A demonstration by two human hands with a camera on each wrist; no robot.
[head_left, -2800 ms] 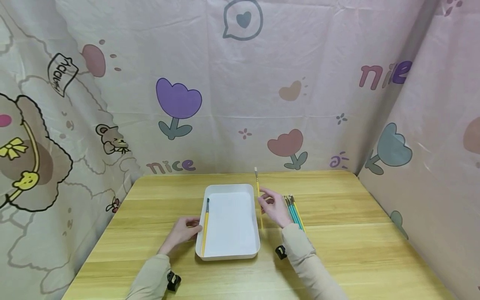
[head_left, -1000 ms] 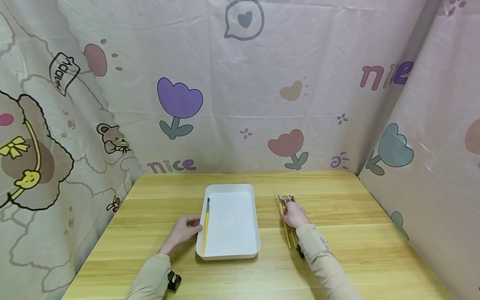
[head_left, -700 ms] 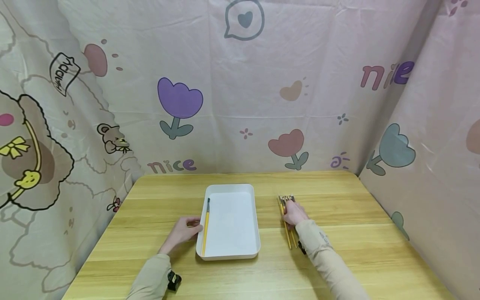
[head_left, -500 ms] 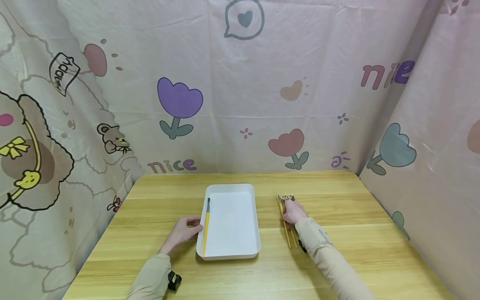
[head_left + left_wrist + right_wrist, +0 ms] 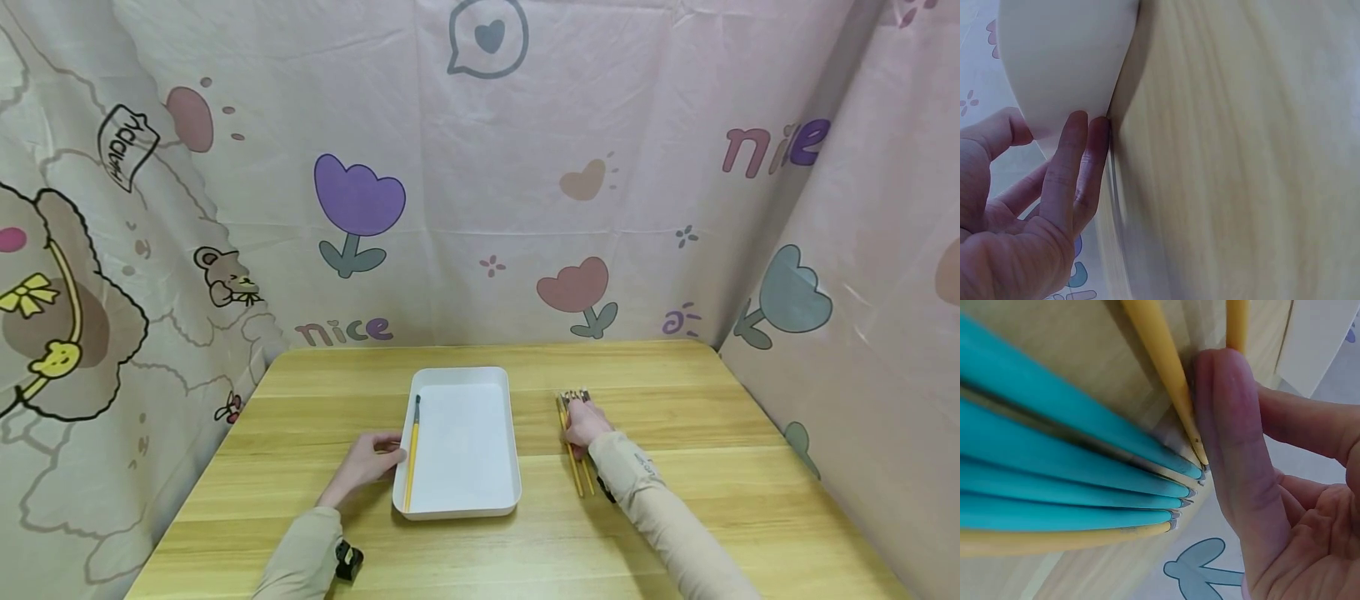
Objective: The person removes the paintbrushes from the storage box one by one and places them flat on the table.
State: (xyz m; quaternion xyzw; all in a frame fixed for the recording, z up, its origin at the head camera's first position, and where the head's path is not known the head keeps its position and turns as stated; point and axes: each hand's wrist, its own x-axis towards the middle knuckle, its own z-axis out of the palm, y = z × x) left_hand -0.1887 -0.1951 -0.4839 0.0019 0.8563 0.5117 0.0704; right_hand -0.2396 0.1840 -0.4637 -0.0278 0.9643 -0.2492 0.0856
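Note:
In the head view, a white tray [image 5: 468,446] lies on the wooden table with one yellow-handled paintbrush [image 5: 411,467] along its left side. My left hand [image 5: 365,461] holds the tray's left edge, its thumb at the rim and fingertips against the outer wall [image 5: 1066,69]. To the tray's right, my right hand [image 5: 587,423] pinches a yellow paintbrush [image 5: 1237,324] low over the table; the fingers hide its front part. Beside that brush lie another yellow paintbrush [image 5: 1157,353], several teal paintbrushes [image 5: 1066,459] and a further yellow paintbrush [image 5: 1072,540], mostly covered by the hand in the head view.
A printed cloth [image 5: 480,167] hangs behind the table and along both sides. Bare wooden tabletop [image 5: 540,542] shows in front of the tray and between the tray and the brushes. A small black device [image 5: 348,562] sits at the left wrist.
My right hand has carried a yellow paintbrush from beside the tray's right edge rightward and down to the group of brushes. It has barely shifted in the last second. The left hand stays put.

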